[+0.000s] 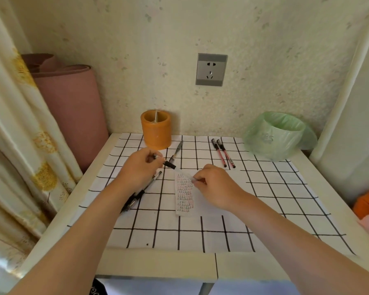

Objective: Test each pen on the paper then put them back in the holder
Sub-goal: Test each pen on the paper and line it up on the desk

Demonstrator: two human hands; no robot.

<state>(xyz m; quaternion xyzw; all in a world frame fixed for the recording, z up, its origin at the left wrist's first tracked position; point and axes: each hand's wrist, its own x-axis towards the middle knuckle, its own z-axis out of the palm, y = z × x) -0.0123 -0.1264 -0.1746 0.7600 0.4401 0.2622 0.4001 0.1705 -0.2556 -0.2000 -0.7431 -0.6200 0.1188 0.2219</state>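
Pinching a black cap (170, 164), your left hand (141, 169) sits near the cylindrical orange holder (156, 135). Your right hand (213, 186) grips a slim clear-barrelled pen (184, 175) over the scribbled paper strip (184, 199) on the desk (158, 266).

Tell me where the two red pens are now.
In the head view the two red pens lie side by side on the checked cloth, back right, just left of the green-bagged bin and well right of the orange holder.
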